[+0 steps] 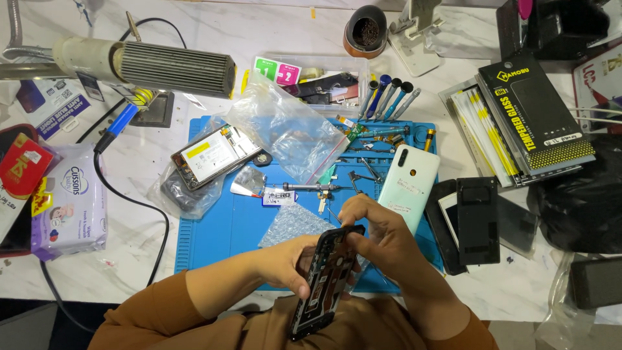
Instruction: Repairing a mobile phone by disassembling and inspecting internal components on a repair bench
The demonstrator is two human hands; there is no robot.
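A black phone frame (322,285), open with its inner parts showing, is held upright near my chest. My left hand (285,262) grips its left edge from the side. My right hand (379,236) closes around its top right corner, fingers pinched at the upper edge. Both arms wear brown sleeves. Just beyond my hands lies a piece of bubble wrap (295,223) on the blue work mat (223,223). A pale green phone back cover (409,185) lies right of my right hand.
An opened phone (210,155) on a plastic bag lies at the mat's far left, with a clear zip bag (285,129) beside it. Screwdrivers (387,97), tweezers, a parts tray, a hot-air nozzle (175,68), a wipes pack (70,201) and screen-protector boxes (531,116) surround the mat.
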